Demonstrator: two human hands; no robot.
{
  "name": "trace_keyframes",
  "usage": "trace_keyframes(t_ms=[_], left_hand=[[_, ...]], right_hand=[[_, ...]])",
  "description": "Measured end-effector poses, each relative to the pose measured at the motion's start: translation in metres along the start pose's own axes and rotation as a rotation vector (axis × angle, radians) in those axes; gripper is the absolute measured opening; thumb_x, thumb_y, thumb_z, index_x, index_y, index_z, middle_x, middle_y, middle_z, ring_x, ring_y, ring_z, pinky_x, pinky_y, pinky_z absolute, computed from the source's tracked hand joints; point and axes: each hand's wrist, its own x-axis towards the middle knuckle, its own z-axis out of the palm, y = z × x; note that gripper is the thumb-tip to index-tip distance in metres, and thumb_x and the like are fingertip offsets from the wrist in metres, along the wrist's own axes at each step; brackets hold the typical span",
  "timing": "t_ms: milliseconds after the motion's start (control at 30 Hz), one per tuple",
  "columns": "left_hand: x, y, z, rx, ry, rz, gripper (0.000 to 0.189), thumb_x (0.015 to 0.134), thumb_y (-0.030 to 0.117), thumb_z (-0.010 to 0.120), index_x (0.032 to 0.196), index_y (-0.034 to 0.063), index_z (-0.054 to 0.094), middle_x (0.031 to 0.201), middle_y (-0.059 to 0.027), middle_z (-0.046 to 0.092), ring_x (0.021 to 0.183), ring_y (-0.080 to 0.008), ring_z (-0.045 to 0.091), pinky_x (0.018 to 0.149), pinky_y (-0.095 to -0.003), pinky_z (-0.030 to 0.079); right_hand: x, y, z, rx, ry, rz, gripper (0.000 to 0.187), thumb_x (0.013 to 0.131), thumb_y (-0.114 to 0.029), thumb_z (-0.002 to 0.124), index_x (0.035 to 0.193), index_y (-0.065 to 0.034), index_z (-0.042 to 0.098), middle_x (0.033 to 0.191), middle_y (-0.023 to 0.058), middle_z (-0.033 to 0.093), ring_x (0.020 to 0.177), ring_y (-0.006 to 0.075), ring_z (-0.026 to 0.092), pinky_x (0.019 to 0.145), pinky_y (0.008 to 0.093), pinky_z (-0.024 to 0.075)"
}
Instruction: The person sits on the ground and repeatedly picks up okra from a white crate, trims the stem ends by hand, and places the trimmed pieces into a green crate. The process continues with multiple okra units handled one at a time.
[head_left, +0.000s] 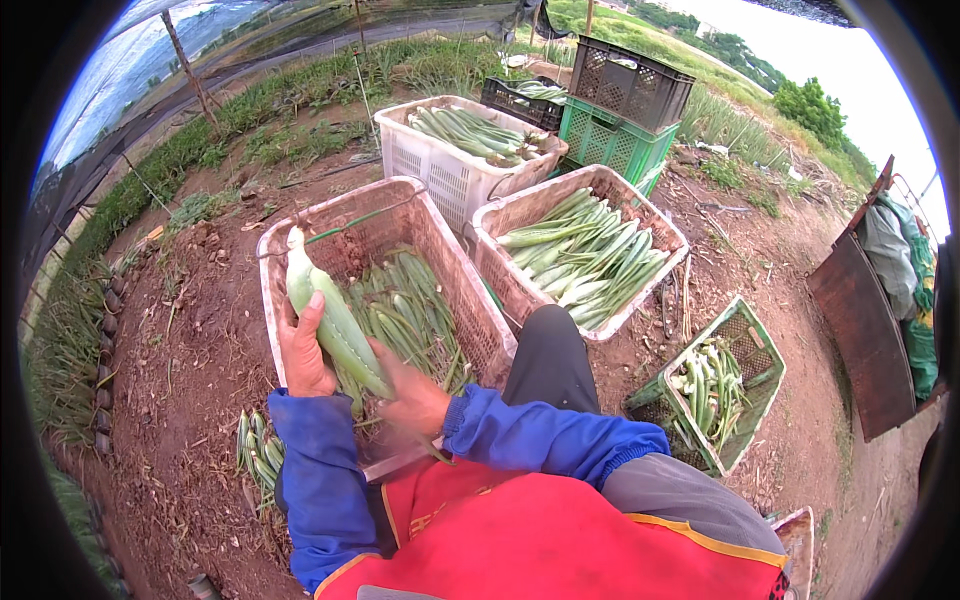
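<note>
Thick aloe vera leaves (337, 322), pale at their base, are gripped upright at a tilt by my left hand (306, 349), its thumb across them. Lower on the same leaves, near the tips, my right hand (412, 394) is closed around them; it is somewhat blurred. Both hands are above the near side of a dirty pinkish-white plastic crate (457, 255), which holds many thinner green aloe leaves (409, 307). A second such crate (487, 225) to the right is filled with larger aloe leaves (592, 251).
A white crate of leaves (427, 176) stands behind, near stacked green (615, 139) and black crates (630, 82). At right lie a tilted green crate with cut pieces (765, 375) and a rusty metal sheet (862, 337). A leaf pile (259, 450) rests on the soil at left.
</note>
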Motion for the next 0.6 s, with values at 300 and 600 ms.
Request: trace_keyframes(t_ms=[300, 600], left_hand=[[0.005, 0.01, -0.014, 0.047, -0.119, -0.109, 0.044, 0.091, 0.028, 0.067, 0.127, 0.0052, 0.055, 0.107, -0.0092, 0.066, 0.092, -0.022, 0.067, 0.082, -0.0398, 0.057], [0.015, -0.011, -0.046, -0.223, 0.112, -0.08, 0.05, 0.094, 0.037, 0.063, 0.128, 0.001, 0.055, 0.123, -0.017, 0.064, 0.114, -0.034, 0.063, 0.099, -0.0523, 0.053]], right_hand=[[0.001, -0.004, -0.045, -0.044, -0.11, 0.01, 0.09, 0.077, -0.008, 0.069, 0.155, -0.0076, 0.024, 0.131, 0.0212, 0.056, 0.113, 0.0349, 0.06, 0.099, 0.0398, 0.0463], [-0.011, -0.03, -0.09, -0.141, 0.035, -0.242, 0.058, 0.085, -0.024, 0.076, 0.135, -0.003, 0.053, 0.132, 0.0196, 0.057, 0.113, 0.0302, 0.06, 0.088, 0.0408, 0.05]])
